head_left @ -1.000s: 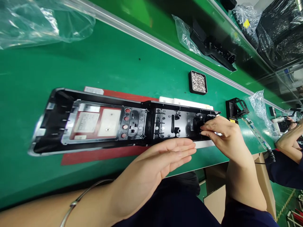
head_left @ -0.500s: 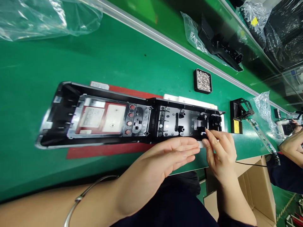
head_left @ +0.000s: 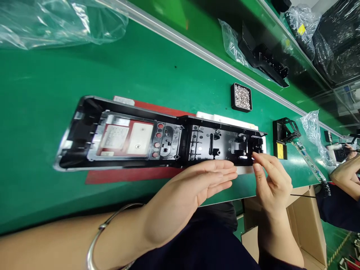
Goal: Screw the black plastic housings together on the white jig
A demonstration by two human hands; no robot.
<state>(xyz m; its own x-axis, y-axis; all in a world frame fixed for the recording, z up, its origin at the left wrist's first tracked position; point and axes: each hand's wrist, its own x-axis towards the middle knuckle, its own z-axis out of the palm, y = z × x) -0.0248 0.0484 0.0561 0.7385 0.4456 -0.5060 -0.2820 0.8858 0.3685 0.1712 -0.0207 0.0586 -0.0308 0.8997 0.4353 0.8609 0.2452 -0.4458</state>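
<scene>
The black plastic housing (head_left: pixel 184 140) lies open side up on the green bench (head_left: pixel 168 82), on a red sheet (head_left: pixel 129 175) and, at its right part, over a white block (head_left: pixel 227 119); the left hand (head_left: pixel 191 189) lies along its near wall, fingers straight, together and grasping nothing, though whether they press on the wall I cannot tell; the right hand (head_left: pixel 272 182) is at the near right corner, its thumb and forefinger close together, and I cannot tell whether they grip something small. For good work here, the left palm should steady the wall without leaning on it, lest the housing slide off its supports; the right fingertips should work lightly and squarely, since thin ribs and posts look easy to bend.

Beyond the housing stands a black tray (head_left: pixel 233 98) filled with small metal pieces (head_left: pixel 242 97); to the right are a black holder (head_left: pixel 277 137) with a yellow label (head_left: pixel 280 150) and a clear-bodied tool (head_left: pixel 309 161); a metal rail (head_left: pixel 197 55) edges the bench, and past it a similar black part (head_left: pixel 263 62) rests on clear film (head_left: pixel 232 43); a plastic bag (head_left: pixel 62 26) fills the upper left; a cardboard box (head_left: pixel 306 221) stands below the bench edge; a co-worker's forearm (head_left: pixel 341 170) shows at far right.
</scene>
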